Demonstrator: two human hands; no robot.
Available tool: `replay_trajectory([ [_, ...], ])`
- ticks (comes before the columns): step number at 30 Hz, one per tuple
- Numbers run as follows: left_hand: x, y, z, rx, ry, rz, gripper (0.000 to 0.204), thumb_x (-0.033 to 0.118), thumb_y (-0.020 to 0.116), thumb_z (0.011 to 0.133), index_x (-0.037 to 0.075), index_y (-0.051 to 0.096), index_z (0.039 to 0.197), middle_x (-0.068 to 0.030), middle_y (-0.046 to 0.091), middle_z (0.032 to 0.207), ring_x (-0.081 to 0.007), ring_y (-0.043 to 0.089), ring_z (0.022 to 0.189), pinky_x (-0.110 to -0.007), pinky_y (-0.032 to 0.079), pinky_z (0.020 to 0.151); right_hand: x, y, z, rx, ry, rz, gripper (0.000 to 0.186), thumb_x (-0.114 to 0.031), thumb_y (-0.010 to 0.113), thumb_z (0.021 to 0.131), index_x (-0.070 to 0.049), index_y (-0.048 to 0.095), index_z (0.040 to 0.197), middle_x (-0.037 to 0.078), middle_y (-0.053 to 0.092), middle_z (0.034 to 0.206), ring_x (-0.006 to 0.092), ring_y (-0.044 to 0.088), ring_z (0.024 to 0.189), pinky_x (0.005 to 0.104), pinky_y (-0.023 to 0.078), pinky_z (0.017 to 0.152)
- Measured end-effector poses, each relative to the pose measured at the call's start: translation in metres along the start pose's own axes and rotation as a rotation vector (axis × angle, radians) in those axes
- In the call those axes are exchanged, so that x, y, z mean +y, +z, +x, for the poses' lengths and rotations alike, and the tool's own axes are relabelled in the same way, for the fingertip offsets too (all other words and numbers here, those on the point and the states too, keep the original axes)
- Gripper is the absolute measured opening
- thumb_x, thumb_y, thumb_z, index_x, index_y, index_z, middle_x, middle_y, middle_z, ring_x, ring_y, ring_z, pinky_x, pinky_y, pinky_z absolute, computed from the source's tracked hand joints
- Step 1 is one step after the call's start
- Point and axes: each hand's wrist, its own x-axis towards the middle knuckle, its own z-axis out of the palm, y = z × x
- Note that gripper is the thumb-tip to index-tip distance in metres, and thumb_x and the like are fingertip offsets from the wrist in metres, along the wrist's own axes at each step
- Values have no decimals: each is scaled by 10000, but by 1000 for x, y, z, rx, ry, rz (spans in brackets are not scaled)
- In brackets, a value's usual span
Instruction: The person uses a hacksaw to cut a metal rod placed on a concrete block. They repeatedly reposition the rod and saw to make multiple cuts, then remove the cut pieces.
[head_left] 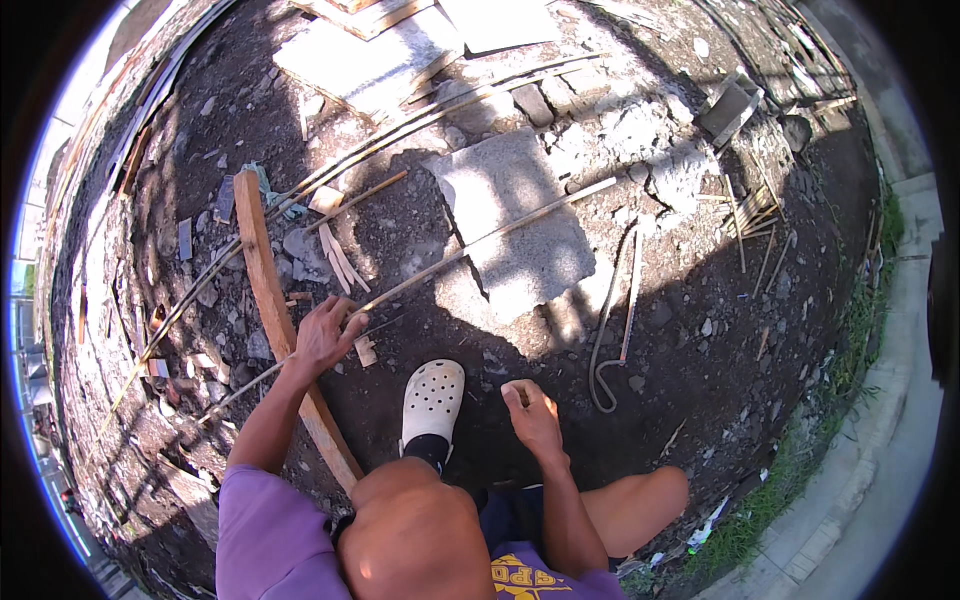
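I squat on dark soil, one foot in a white clog (432,398) between my hands. My left hand (322,338) presses down on a long reddish wooden plank (262,270) lying on the ground. Its fingers close over the near end of a thin bamboo strip (480,238), which runs up and right across a concrete slab. My right hand (535,418) hovers just above the soil to the right of the clog. It is closed around a small pale piece of wood (519,386); most of that piece is hidden in the fist.
Flat concrete slabs (520,200) lie ahead, with more slabs and boards farther back. A bent metal rod with a hooked end (606,370) lies to the right. Several bamboo slivers (338,258) and rubble scatter the soil. A grass strip (800,480) and a concrete curb border the right.
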Motion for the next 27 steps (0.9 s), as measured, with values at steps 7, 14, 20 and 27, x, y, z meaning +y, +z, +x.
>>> replay_trajectory([
  [7, 6, -9, 7, -88, -11, 38, 481, 501, 616, 1024, 67, 628, 1231, -158, 696, 1083, -391, 729, 877, -507, 565, 738, -2, -7, 4, 34, 39, -17, 324, -345, 679, 1016, -37, 731, 1100, 140, 760, 982, 245, 732, 890, 390, 564, 831],
  [14, 5, -25, 27, 27, 72, 73, 505, 489, 636, 1010, 61, 620, 1278, -178, 675, 1112, -400, 688, 1038, -476, 560, 843, -8, 3, 5, 31, 66, -57, 333, -354, 676, 1015, -38, 736, 1098, 130, 772, 980, 230, 738, 909, 376, 558, 854],
  [20, -53, 11, 160, 434, 86, 99, 304, 228, 580, 1007, 49, 628, 1248, -218, 660, 1113, -416, 659, 1030, -504, 537, 907, -10, 15, -2, -16, -54, -115, 314, -355, 648, 1015, -67, 745, 1094, 144, 745, 958, 291, 721, 859, 411, 556, 823],
  [27, -102, 49, 190, 386, -142, 345, 287, 225, 606, 983, 90, 644, 1234, -196, 648, 1234, -410, 634, 1145, -574, 512, 918, -11, 9, -18, 62, 78, -38, 307, -356, 683, 993, -66, 750, 1068, 133, 731, 920, 244, 708, 818, 390, 555, 781],
])
